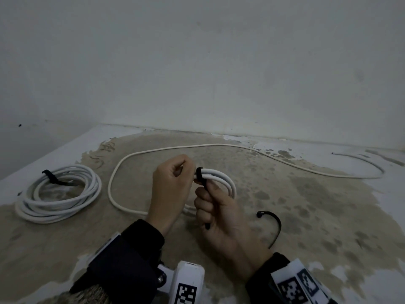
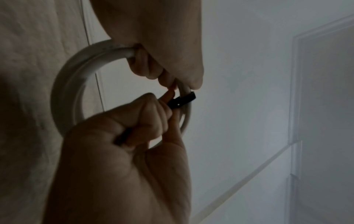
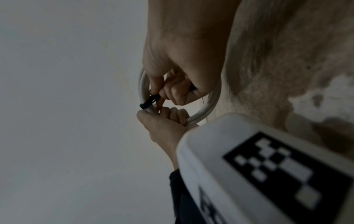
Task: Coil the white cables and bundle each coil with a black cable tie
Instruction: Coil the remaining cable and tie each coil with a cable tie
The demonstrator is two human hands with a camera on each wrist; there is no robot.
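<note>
A small white cable coil [image 1: 221, 178] is held above the stained tabletop [image 1: 306, 205]. My left hand [image 1: 186, 170] grips the coil's left side, fingers curled round its strands. A black cable tie [image 1: 199, 172] is looped round the strands right beside those fingers. My right hand [image 1: 205, 194] is fisted round the tie's tail, whose end sticks out below the fist. In the left wrist view the left hand [image 2: 153, 45] holds the coil [image 2: 63, 91] and the right hand [image 2: 124, 144] grips the tie [image 2: 184, 100]. The right wrist view shows the right hand [image 3: 182, 53], tie [image 3: 149, 102] and left hand [image 3: 162, 125].
A larger white coil [image 1: 59, 194] bound with a black tie [image 1: 52, 177] lies at the left. A loose white cable [image 1: 197, 147] snakes across the back of the table. A spare black cable tie [image 1: 274, 224] lies to the right of my hands. A wall stands close behind.
</note>
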